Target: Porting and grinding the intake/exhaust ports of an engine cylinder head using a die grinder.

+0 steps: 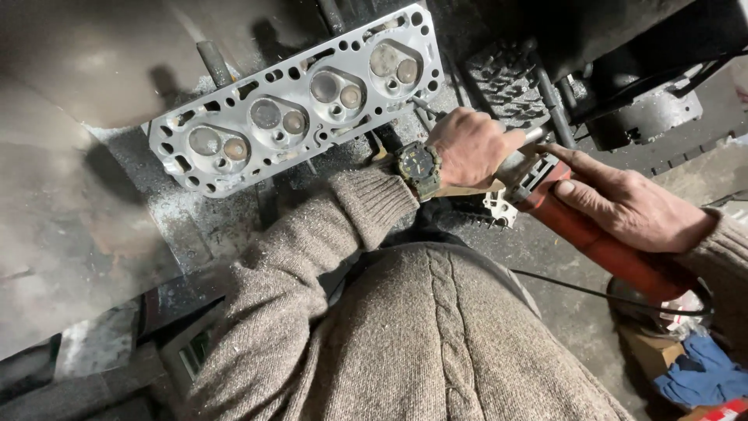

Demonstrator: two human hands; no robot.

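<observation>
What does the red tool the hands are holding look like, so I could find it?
Start at the big silver metal cylinder head with round holes, then look right. Past the left hand with the wristwatch, the long red power tool lies under the right hand. It is the only bright red thing among grey metal.

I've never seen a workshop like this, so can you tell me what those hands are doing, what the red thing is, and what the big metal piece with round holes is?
This picture comes from a camera worn on the person's head, looking down, so you see their own woolly brown sweater and both hands. The left hand, with a wristwatch, grips the front end of a red power tool. The right hand holds the tool's red body. A thin black cord runs from it. The big grey metal piece on the dirty workbench is an engine part with four round hollows and many small holes. A blue cloth lies on the floor at the lower right. The tool's working tip is hidden behind the left hand.
</observation>
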